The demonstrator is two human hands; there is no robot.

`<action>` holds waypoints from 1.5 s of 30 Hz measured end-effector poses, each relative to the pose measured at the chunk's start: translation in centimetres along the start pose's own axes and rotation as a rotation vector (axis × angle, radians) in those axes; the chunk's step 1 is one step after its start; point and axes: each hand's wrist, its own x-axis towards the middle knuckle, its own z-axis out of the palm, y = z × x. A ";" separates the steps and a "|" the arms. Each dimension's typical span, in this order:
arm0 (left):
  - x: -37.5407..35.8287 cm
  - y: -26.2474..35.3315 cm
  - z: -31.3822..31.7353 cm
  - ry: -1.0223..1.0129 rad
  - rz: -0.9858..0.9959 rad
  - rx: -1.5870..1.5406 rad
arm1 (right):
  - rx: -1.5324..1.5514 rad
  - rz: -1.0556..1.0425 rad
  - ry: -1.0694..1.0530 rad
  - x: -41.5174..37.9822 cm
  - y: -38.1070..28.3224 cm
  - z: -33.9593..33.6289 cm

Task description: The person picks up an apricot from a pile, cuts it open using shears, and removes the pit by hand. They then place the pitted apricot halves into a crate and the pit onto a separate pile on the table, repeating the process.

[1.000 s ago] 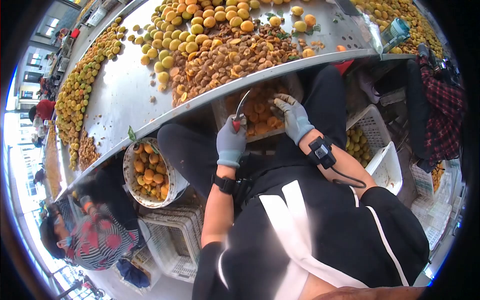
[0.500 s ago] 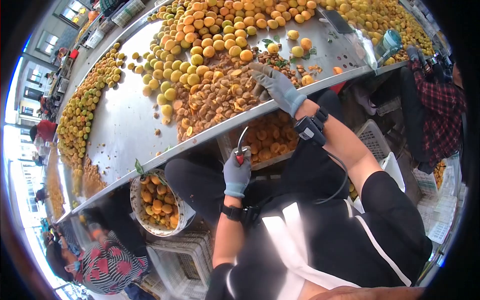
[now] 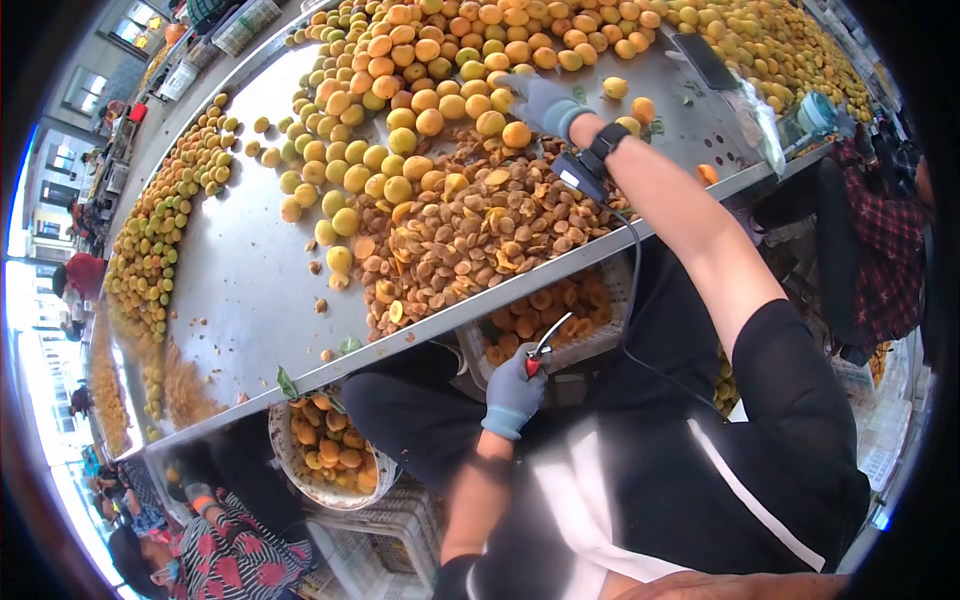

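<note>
My left hand [image 3: 515, 392], in a grey glove, is closed round the red handle of a curved knife [image 3: 549, 343], whose blade points up and right beside the table edge. My right hand [image 3: 541, 103], gloved too, reaches over the metal table [image 3: 255, 290] to the near side of the whole apricots [image 3: 425, 100]; its fingers are smeared and whatever they touch is unclear. Between my hands lies a heap of apricot pits [image 3: 480, 225]. Below the table edge a crate [image 3: 610, 335] holds halved apricots [image 3: 545, 305].
A white bucket of apricots [image 3: 380, 490] stands left of my knees, near stacked crates [image 3: 390, 550]. A phone [image 3: 705, 62] and a lidded cup [image 3: 815, 113] lie at the right. One person [image 3: 240, 550] sits lower left, another in a checked shirt [image 3: 885, 220] at right.
My right hand has moved from the pits up and away to the whole apricots. My left hand, still round the knife, has shifted right and lower in view. The view has shifted slightly.
</note>
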 end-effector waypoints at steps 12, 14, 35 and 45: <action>0.3 -0.4 -0.3 -0.056 0.000 0.023 | 0.141 0.070 0.142 -0.2 2.3 0.8; 0.1 -0.1 -0.4 -0.004 0.053 -0.058 | 1.199 0.213 -0.236 -5.1 0.3 -1.3; -4.8 6.9 -1.1 0.274 0.298 0.308 | 1.652 0.218 -0.374 -32.8 -11.9 -4.5; -6.3 7.8 -0.4 0.219 0.202 0.378 | 1.945 0.340 -0.393 -34.0 -13.3 -5.5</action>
